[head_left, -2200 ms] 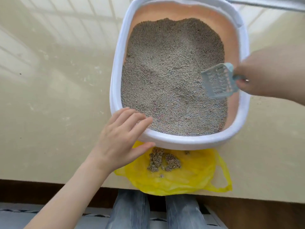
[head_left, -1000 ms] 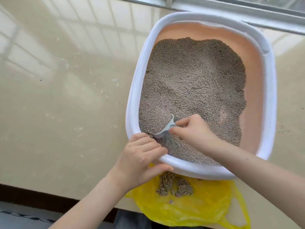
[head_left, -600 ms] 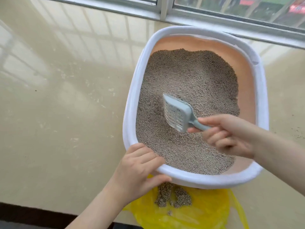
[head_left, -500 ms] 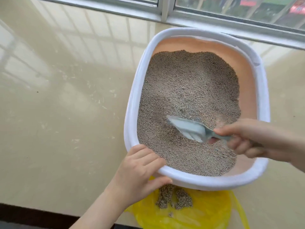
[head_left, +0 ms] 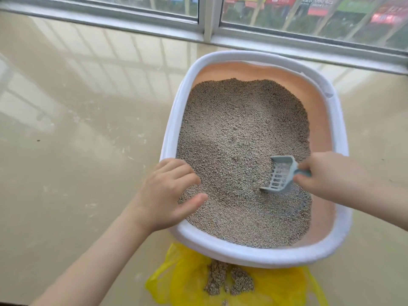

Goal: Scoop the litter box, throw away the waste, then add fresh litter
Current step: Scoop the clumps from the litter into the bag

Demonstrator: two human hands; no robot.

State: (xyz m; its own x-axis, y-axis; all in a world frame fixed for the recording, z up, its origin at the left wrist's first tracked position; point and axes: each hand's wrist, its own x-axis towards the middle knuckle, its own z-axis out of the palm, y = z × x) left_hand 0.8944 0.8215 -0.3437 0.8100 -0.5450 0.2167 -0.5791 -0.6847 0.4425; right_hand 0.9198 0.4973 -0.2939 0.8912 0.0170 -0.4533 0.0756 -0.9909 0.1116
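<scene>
A white-rimmed litter box (head_left: 260,57) with a peach inner wall stands on the tiled floor, filled with grey litter (head_left: 238,133). My left hand (head_left: 165,191) rests on the box's near-left rim, fingers fairly straight and thumb spread toward the litter. My right hand (head_left: 326,175) grips the handle of a grey slotted scoop (head_left: 279,174), whose blade dips into the litter at the right side of the box. A yellow plastic bag (head_left: 187,283) lies on the floor just in front of the box, with clumps of soiled litter (head_left: 227,281) on it.
A window with a metal frame (head_left: 207,25) runs along the far side, close behind the box. Glossy beige floor tiles (head_left: 72,140) spread to the left and right.
The scoop has swept from the box's near-left corner across to the right side and now digs into the litter there. My left hand slid further up along the left rim.
</scene>
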